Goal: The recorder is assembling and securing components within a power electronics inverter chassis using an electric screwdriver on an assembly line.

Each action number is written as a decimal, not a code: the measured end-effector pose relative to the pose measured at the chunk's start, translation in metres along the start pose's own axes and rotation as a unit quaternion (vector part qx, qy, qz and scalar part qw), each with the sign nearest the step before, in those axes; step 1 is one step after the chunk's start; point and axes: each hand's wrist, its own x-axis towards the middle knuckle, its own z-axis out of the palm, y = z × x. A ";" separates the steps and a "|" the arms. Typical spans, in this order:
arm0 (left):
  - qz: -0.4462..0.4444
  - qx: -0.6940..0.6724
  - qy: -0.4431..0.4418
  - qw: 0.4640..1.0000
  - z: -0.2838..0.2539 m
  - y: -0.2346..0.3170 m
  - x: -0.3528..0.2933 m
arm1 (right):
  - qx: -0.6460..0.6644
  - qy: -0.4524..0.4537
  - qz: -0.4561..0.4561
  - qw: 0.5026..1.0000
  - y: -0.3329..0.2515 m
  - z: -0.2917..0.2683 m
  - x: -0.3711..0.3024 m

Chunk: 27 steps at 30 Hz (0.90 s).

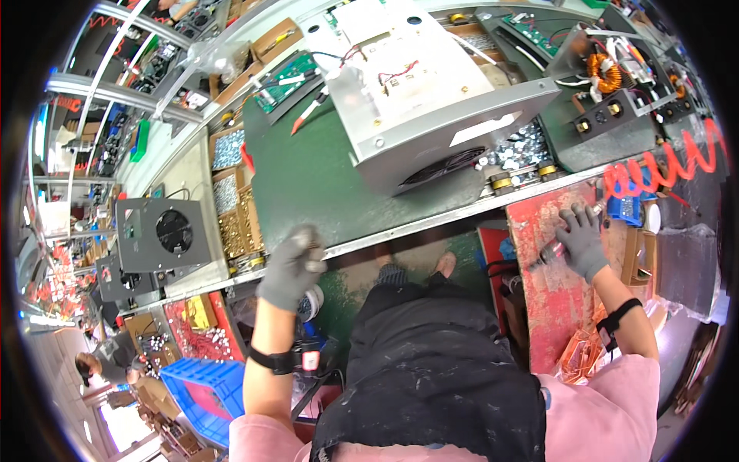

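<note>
Right hand [583,240] fingers spread flat on a metal tool [548,252] on the red tray [539,308], left hand [292,266] fingers curled at the bench [308,185] edge, contents unclear; close fully round the tool before lifting

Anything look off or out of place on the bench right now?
The grey metal chassis sits skewed to the bench edge, its fan grille corner near the front. Loose washers lie heaped beside it. Otherwise nothing stands out.

Brown cardboard boxes [277,40] behind bench [308,177]
</note>
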 end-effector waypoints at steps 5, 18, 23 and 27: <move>-0.007 0.083 -0.103 0.991 0.062 -0.028 0.016 | 0.347 -0.005 0.140 0.927 -0.080 -0.093 0.041; -0.031 0.015 -0.143 0.989 0.074 -0.030 0.024 | 0.645 -0.040 0.192 0.739 -0.195 -0.130 0.057; -0.042 -0.003 -0.156 0.987 0.067 -0.028 0.024 | 0.574 -0.016 0.208 0.792 -0.214 -0.132 0.060; -0.024 0.046 -0.140 0.989 0.070 -0.023 0.021 | 0.674 -0.055 0.239 0.697 -0.222 -0.132 0.061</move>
